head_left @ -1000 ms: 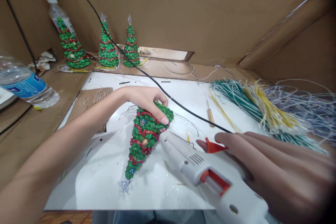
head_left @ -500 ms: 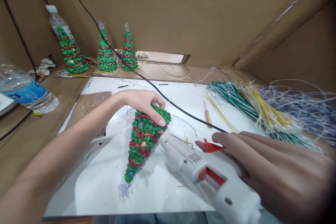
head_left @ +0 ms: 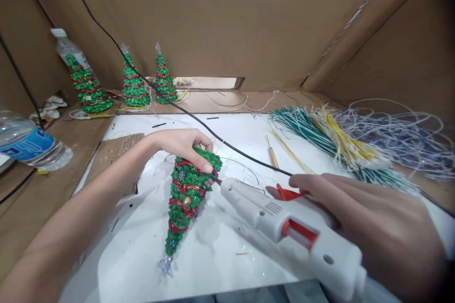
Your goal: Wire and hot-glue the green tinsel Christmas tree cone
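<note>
A small green Christmas tree [head_left: 185,199] with red garland and ornaments lies tilted on the white board, its clear star pointing toward me. My left hand [head_left: 188,149] grips it at the wide base end, thumb on the near side and fingers curled behind. In my right hand [head_left: 359,218] is a white hot glue gun [head_left: 270,213] with an orange trigger. Its dark nozzle reaches the tree's right side near the base, just below my left thumb; whether it touches, I cannot tell. The fingers of my right hand wrap round the handle, which is mostly hidden.
Several finished-looking trees, one being this tree [head_left: 135,85], stand along the back ledge. Bundles of green and yellow wires [head_left: 334,137] lie at right. A wooden-handled awl [head_left: 272,154] rests mid-board. Water bottles, including this one [head_left: 31,144], are at left. A black cable [head_left: 213,135] crosses the view.
The glue gun's nozzle now shows apart from its body, pointing at the tree's side, and the gun sits slightly farther right of the tree. The whole view has shifted a little.
</note>
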The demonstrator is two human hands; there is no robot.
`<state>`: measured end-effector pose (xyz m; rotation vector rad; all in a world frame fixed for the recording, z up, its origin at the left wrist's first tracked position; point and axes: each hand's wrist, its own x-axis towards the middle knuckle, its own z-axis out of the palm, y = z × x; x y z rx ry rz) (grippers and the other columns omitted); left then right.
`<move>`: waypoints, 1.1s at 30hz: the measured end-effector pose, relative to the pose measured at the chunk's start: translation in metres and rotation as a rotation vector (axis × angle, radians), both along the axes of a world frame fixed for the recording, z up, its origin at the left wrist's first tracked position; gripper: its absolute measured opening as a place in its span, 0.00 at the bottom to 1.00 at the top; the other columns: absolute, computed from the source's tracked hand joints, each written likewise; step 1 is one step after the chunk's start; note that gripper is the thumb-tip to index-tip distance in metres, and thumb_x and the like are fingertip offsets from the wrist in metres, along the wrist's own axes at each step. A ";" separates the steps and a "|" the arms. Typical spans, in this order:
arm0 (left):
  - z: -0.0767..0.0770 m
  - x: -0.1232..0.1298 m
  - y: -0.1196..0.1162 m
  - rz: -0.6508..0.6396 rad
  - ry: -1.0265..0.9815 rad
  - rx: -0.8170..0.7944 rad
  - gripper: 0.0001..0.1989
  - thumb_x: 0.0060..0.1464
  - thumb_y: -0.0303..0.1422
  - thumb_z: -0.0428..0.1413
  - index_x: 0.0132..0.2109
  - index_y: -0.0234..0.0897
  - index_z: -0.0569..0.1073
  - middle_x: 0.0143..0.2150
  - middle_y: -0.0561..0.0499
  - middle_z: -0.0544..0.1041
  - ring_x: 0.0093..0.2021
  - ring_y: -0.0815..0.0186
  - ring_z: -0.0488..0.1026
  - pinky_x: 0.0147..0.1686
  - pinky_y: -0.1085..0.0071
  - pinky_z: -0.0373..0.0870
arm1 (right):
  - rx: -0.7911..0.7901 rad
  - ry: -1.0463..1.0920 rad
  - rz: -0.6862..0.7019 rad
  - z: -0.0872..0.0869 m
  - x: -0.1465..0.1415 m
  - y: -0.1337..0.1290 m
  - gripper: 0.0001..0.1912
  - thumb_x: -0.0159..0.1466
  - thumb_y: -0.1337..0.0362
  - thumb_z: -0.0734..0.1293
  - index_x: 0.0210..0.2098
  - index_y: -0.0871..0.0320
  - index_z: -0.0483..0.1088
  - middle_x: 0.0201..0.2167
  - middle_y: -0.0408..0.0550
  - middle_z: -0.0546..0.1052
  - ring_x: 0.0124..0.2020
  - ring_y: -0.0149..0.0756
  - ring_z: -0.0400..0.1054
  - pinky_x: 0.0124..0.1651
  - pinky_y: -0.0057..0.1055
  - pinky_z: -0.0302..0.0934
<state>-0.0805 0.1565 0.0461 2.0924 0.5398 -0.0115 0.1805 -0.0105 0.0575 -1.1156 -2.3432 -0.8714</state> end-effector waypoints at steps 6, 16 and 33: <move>0.003 -0.001 -0.001 -0.005 -0.010 -0.037 0.19 0.48 0.48 0.60 0.33 0.34 0.73 0.27 0.54 0.72 0.28 0.70 0.66 0.26 0.77 0.60 | -0.058 0.050 -0.291 0.014 0.026 0.009 0.16 0.65 0.52 0.55 0.33 0.55 0.67 0.18 0.43 0.70 0.18 0.32 0.63 0.21 0.27 0.48; 0.002 -0.001 -0.001 -0.013 0.015 -0.100 0.21 0.51 0.49 0.58 0.32 0.33 0.71 0.26 0.55 0.67 0.26 0.72 0.62 0.24 0.78 0.57 | -0.226 0.040 -0.603 -0.012 0.032 0.097 0.09 0.58 0.62 0.61 0.35 0.57 0.70 0.32 0.47 0.78 0.32 0.37 0.70 0.24 0.28 0.38; 0.006 0.002 -0.005 0.056 0.071 -0.170 0.21 0.49 0.49 0.59 0.31 0.33 0.69 0.25 0.56 0.66 0.26 0.72 0.61 0.24 0.78 0.57 | -0.460 0.324 -0.568 -0.082 0.091 0.174 0.14 0.55 0.68 0.61 0.42 0.57 0.61 0.36 0.55 0.71 0.39 0.46 0.64 0.30 0.32 0.45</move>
